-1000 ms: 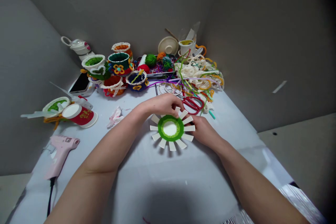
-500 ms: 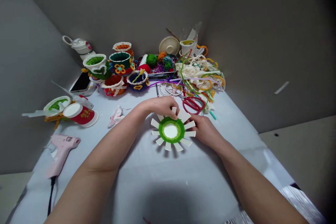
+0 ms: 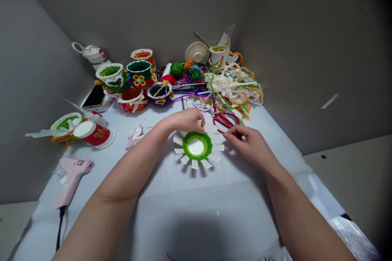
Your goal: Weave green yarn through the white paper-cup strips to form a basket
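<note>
As the left hand [image 3: 189, 121] pinches the far edge of a round white paper form w/ splayed tabs [image 3: 196, 147], the right hand [image 3: 248, 140] hangs just beside it on the right, fingers drawn in narrow. Can't tell from where I stand if they've got a strand btwn them; anything there is too thin to see. The form sits mid-surface, right in front of the person, facing up; can't tell if its underside touches the pale, smooth surface [image 3: 159, 195]. Round its white centre runs a two-tone green yarn ring [image 3: 187, 153], lighter inside, darker outside, w/ bare tabs sticking out past it. So I'd say the step in hand is weaving, i.e. working yarn in & out of the tabs, prob. early on, since most of ea. tab is uncovered. Next move, IMO, calls for the left hand to pin the ring while the right leads yarn past one more tab w/ even tension; too hard a pull might bend the paper. Mind the red-handled metal scissors [image 3: 226, 121] too: they lie just beyond the right hand, nr. a messy cream-lace-and-yarn heap [image 3: 225, 81], & a loose end could snag there.
</note>
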Tool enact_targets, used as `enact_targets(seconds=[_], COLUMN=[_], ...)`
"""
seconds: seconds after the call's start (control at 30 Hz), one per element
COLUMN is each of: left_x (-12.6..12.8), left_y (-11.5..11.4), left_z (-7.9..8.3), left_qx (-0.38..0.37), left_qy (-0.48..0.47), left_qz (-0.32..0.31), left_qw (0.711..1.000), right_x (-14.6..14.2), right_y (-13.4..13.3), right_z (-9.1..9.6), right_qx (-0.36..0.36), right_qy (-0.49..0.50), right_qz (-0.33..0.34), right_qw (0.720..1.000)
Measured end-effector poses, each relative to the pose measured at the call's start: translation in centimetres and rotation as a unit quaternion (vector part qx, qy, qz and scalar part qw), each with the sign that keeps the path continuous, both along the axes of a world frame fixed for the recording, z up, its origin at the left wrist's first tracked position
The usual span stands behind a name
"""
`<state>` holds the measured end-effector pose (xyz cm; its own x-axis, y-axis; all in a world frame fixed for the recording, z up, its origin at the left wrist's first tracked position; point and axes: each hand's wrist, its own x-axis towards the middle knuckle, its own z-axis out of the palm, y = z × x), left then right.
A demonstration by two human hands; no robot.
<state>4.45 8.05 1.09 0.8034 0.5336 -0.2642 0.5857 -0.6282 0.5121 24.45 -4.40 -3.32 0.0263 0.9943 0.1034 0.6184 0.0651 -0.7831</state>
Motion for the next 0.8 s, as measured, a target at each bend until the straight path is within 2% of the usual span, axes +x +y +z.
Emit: enact_targets(seconds=[0.13,0.33,0.5,0.6,0.7,0.8], left_x=[0.2,0.0,-0.4,-0.7,-1.0,-1.2], left_y=[-0.2,0.1,0.8,1.0,1.3,1.3], left_z=[0.0,-0.2,-0.2,-0.4,-0.7,-0.7], left_qx=[0.003,0.022,0.007,-0.044,-0.078,-0.065], left_qy=[0.013,0.010,0.003,0.014,0.021,0.007], left_qz=[0.010,0.025,0.074,0.096,0.076,0.014], left_qw=[1.000,0.999,0.997,0.994,0.994,0.998], right_x=[-0.3,-0.7,-0.3,-0.1,-0.3,-0.6], right_y=[-0.3,-0.7,-0.2,0.3,0.5,0.4], right_z=[0.6,0.6,-0.2,-1.2,-1.8,-2.1], right_qx=[0.042,0.070,0.046,-0.004,-0.021,-0.019], right_qy=[0.063,0.037,0.008,-0.035,-0.062,-0.063], right_qz=[0.005,0.040,0.008,0.056,0.093,0.094], right_qw=[0.997,0.996,0.999,0.998,0.993,0.993])
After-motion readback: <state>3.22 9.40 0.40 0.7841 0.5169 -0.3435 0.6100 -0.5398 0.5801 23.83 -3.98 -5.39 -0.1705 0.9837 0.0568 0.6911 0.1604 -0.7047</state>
